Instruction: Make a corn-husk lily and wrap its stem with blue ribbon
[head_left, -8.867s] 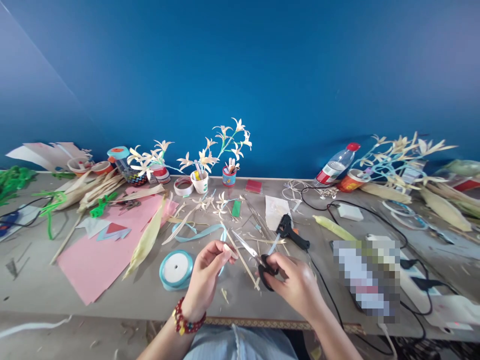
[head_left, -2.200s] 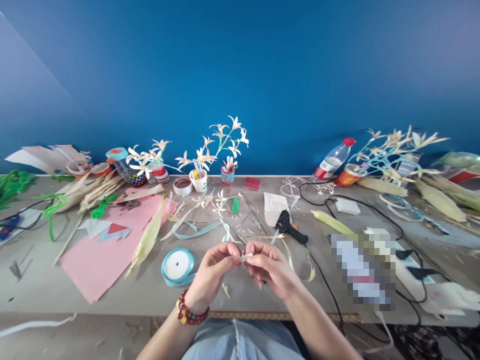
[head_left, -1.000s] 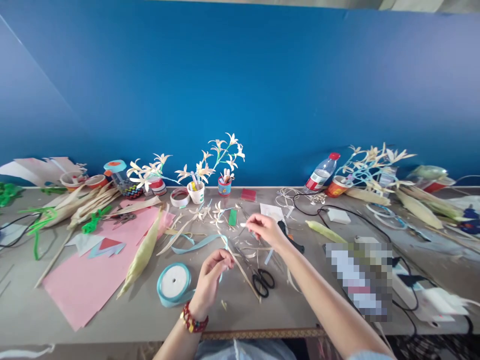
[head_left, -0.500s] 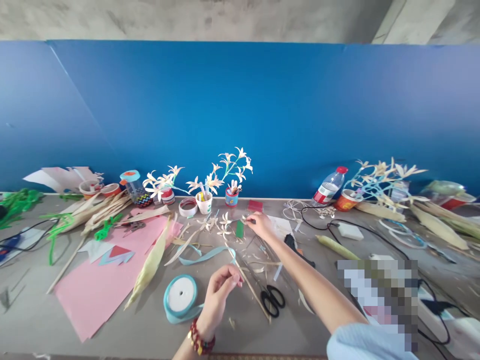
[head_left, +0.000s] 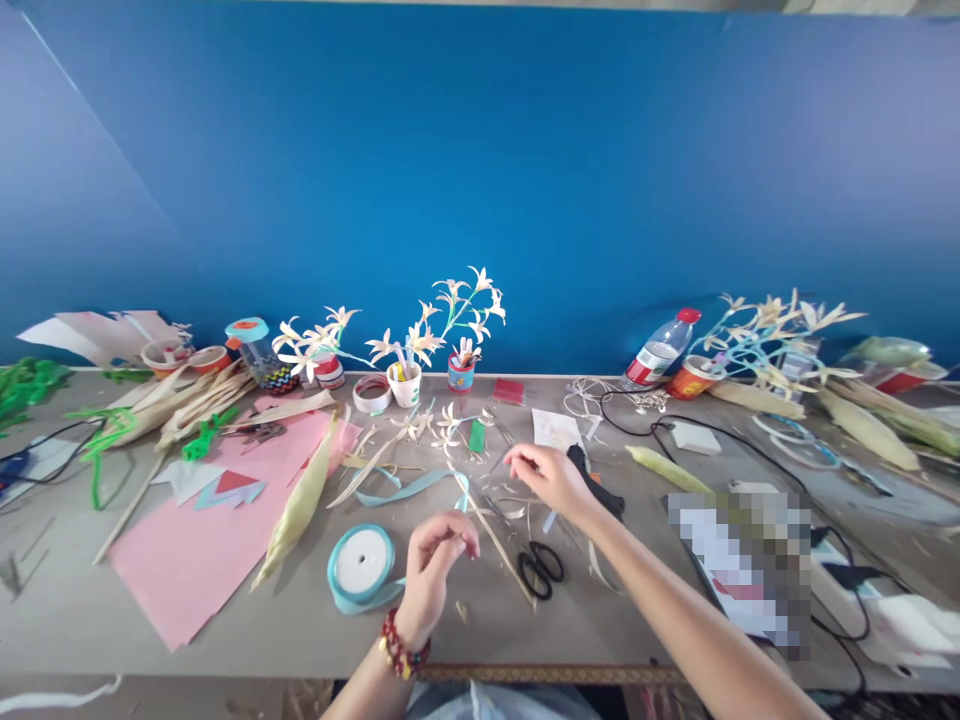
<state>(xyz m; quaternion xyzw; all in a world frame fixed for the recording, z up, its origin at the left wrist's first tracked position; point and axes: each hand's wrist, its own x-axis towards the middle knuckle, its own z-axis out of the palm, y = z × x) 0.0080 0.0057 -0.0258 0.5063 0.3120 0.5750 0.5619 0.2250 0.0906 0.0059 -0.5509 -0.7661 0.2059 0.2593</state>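
My left hand (head_left: 435, 568) is closed just right of the roll of light blue ribbon (head_left: 361, 562), thumb against its curled fingers. Whatever is between them, if anything, I cannot make out. My right hand (head_left: 551, 482) hovers above the scraps left of the black glue gun (head_left: 596, 482), its fingers loosely bent and apart, with nothing visible in them. Pale husk flowers (head_left: 448, 428) lie beyond my hands, beside a small green piece (head_left: 477, 435). A thin stick (head_left: 495, 540) and black-handled scissors (head_left: 540, 570) rest between my forearms.
Pink paper (head_left: 195, 570) and a corn husk (head_left: 296, 510) lie left. At the back stand a white cup (head_left: 405, 385) with husk flowers, a red-blue pot (head_left: 461, 373), a water bottle (head_left: 660, 350) and an orange cup (head_left: 694, 378). A black cable (head_left: 739, 455) crosses the right side.
My right hand has drawn back toward me from beside the green piece, its fingers loosening. The left hand stays about where it was. The view has tipped down.
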